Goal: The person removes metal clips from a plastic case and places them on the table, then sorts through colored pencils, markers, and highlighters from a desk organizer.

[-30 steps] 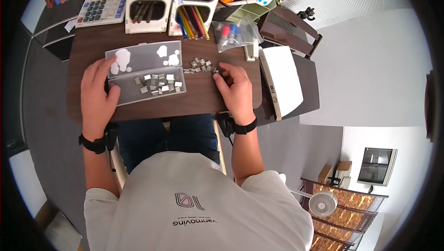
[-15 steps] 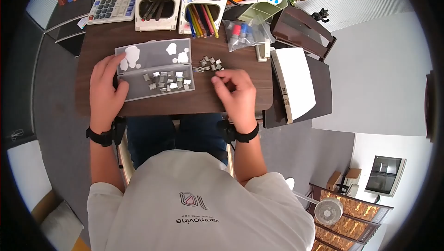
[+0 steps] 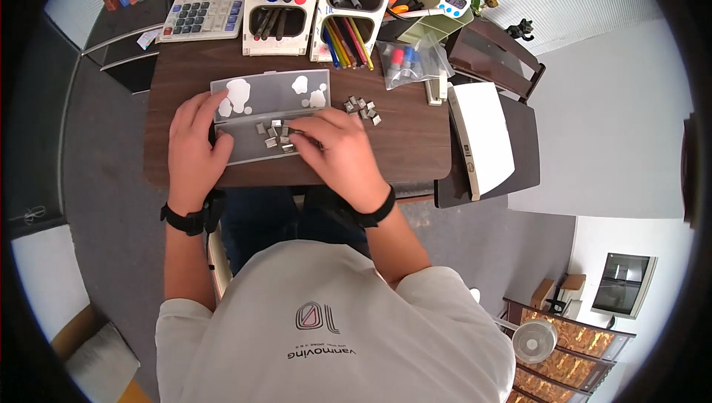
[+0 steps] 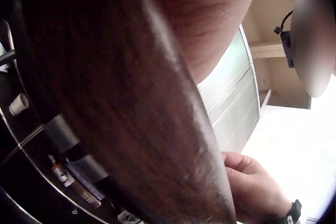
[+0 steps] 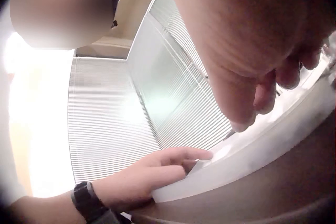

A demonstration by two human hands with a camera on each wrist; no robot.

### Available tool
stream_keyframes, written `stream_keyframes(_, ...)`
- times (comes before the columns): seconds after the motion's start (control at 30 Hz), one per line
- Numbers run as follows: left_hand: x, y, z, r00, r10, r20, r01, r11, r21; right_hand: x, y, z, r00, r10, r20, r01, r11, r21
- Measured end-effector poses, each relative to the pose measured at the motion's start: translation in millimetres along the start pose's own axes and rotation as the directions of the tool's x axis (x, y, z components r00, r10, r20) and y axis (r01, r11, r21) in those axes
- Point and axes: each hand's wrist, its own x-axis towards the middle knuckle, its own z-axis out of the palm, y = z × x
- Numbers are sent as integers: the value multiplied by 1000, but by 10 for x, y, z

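Note:
An open, hinged clear plastic box (image 3: 248,156) lies on the desk, with its lid (image 3: 282,85), marked by white patches, folded back. Small silver metal pieces (image 3: 271,132), like folded clips, are scattered in its tray. My left hand (image 3: 194,154) holds the box's left end, fingers on the lid side and thumb at the tray. Bent fingers of my right hand (image 3: 340,152) reach down over the tray's right part, thumb and index close together; I cannot tell whether a piece is between them. More metal pieces (image 3: 363,110) lie in a loose pile right of the box.
At the back of the desk (image 3: 408,151) stand a calculator (image 3: 202,17), white pen organizers (image 3: 277,45) and a green holder with a timer (image 3: 452,1). A clear bag of markers (image 3: 408,69) lies nearby. A white box (image 3: 486,139) is beyond the right edge.
My right hand has moved left from beside the loose pile to over the box's tray. My left hand has stayed at the box's left end. The head view has shifted.

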Motion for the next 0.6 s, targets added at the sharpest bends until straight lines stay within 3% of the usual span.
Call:
stream_keyframes(0.17,22,3,35,1000,13,-27,-12,1000,5,-268,354,-454,973,155,-169,-169,983,-66)
stream_keyframes(0.23,28,24,33,1000,12,-13,-12,1000,7,-344,477,-576,894,356,-274,-394,914,-98)
stream_keyframes(0.33,27,25,40,1000,4,-10,-4,1000,31,-404,565,-644,861,449,-238,-477,875,-77)
stream_keyframes(0.43,16,21,43,999,-24,41,22,999,27,-451,673,-574,902,336,-272,-379,917,-126)
stream_keyframes(0.6,23,30,56,1000,6,-11,-6,999,54,-457,687,-564,901,332,-278,-382,912,-148)
